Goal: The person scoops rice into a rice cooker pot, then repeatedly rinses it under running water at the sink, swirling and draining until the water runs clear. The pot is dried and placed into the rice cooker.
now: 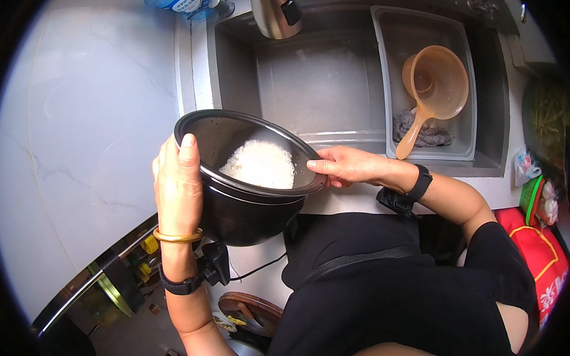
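Note:
A black rice-cooker inner pot (253,221) is tilted between my hands at the sink's front left corner. White rice (261,165) lies heaped inside it, toward the lower right of the opening. My left hand (178,181) grips the pot's left side, with the thumb on the rim. On the right, my right hand (343,166) pinches the rim, thumb on top and fingers beneath. Beyond the pot is the stainless-steel sink (314,83). The pot's far underside is hidden from view.
A grey plastic basin (472,134) stands in the sink's right side, holding an orange plastic ladle (444,85) and a grey cloth (434,137). The faucet head (278,13) hangs over the back edge. A marble-look countertop (99,114) spans the left, with a blue bottle (184,2) behind.

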`<state>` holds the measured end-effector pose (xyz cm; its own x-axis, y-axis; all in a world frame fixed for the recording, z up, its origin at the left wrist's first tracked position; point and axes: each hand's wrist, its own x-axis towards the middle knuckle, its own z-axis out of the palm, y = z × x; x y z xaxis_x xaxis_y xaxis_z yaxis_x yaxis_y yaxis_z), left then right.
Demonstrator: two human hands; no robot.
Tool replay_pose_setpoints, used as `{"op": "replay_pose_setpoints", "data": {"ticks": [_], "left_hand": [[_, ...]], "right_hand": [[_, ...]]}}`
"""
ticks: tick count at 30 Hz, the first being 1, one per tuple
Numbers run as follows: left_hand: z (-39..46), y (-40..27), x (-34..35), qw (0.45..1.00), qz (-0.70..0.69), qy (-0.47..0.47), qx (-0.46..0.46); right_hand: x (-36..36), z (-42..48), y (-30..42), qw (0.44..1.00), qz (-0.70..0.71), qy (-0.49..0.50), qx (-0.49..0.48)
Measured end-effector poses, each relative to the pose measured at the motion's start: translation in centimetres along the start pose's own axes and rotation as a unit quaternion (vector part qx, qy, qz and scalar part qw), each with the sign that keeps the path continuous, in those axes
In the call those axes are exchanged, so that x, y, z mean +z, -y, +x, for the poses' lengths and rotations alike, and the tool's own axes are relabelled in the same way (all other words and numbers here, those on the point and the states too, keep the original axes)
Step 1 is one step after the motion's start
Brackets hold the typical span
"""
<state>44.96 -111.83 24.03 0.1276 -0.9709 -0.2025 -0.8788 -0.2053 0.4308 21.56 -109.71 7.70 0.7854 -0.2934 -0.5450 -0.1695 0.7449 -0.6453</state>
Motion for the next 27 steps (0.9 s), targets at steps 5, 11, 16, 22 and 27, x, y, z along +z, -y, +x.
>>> {"op": "replay_pose_setpoints", "data": {"ticks": [5, 11, 16, 22, 27], "left_hand": [[-0.1, -0.3, 0.1, 1.0, -0.004, -0.004, 0.0], [-0.1, -0.5, 0.2, 1.0, 0.022, -0.01, 0.012], [0.0, -0.3, 0.1, 0.999, 0.035, -0.01, 0.026], [-1.2, -0.3, -0.5, 1.0, 0.016, -0.005, 0.01], [-5.9, 1.0, -0.8, 0.949, -0.298, -0.01, -0.099]], "right_hand": [[0.1, -0.2, 0.2, 1.0, -0.004, -0.001, 0.001], [0.1, -0.3, 0.2, 1.0, -0.009, 0.003, 0.002], [0.3, -0.4, 0.3, 1.0, -0.025, -0.009, 0.003], [0.7, -0.3, -0.1, 0.999, -0.032, -0.024, -0.003], [2.4, -0.9, 0.4, 0.994, -0.046, -0.026, -0.095]]}}
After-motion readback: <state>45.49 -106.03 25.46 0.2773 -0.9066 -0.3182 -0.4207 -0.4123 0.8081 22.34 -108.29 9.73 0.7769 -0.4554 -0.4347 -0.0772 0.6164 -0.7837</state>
